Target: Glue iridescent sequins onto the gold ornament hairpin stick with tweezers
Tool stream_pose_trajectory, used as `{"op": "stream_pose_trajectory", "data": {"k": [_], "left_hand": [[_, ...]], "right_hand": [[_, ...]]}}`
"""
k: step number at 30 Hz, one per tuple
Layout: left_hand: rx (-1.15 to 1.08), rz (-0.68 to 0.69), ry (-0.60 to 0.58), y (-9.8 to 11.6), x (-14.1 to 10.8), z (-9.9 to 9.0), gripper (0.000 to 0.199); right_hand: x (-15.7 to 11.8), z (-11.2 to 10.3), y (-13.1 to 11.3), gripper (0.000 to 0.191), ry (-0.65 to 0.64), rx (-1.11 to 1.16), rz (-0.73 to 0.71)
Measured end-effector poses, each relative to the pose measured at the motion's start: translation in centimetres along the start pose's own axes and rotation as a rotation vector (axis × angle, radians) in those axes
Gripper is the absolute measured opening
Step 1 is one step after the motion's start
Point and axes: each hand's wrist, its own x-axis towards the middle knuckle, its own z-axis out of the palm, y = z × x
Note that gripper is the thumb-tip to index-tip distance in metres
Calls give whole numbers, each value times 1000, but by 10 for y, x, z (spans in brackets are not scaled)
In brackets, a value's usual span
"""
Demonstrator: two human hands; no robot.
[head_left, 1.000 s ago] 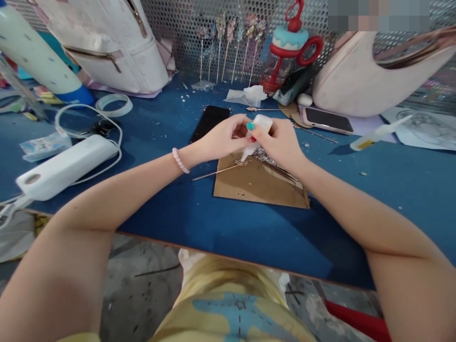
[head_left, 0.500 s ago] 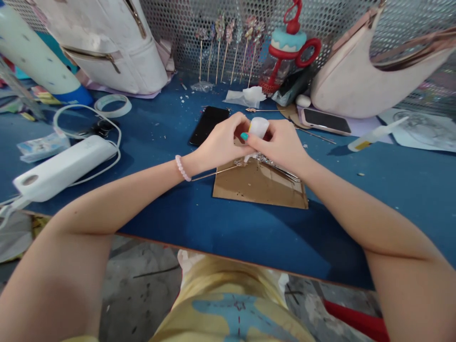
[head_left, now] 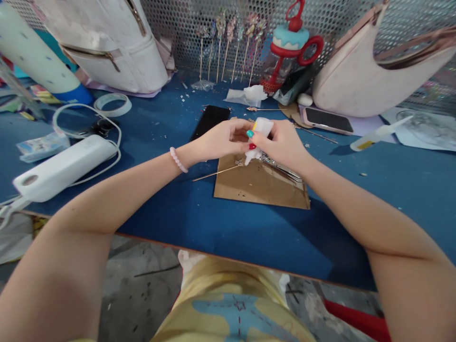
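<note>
Blue tabletop (head_left: 171,213) | white bottle (head_left: 264,125) | long axis slanted | nozzle (head_left: 248,159) down-left

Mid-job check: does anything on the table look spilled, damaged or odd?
Just litter: white flecks lie scattered on the table beside the backpack, and dark specks dot the cardboard near its front edge. They look odd because they break up otherwise plain surfaces. No obvious damage stands out.

In the middle, the left hand (head_left: 228,138) hides some of the black phone (head_left: 213,117). At upper left, the top edge cuts off the white bag (head_left: 114,52). Specks (head_left: 242,194) on the brown card (head_left: 263,185) look too tiny to name.
</note>
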Motion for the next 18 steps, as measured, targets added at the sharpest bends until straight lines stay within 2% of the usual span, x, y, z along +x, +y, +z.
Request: {"op": "stream_pose_trajectory", "data": {"k": [7, 18], "left_hand": [[18, 7, 18, -2, -1, 4, 27], [-71, -18, 17, -5, -2, 5, 32]], "right_hand": [[1, 3, 2, 33, -24, 26, 26], [1, 5, 4, 31, -43, 20, 36]]}}
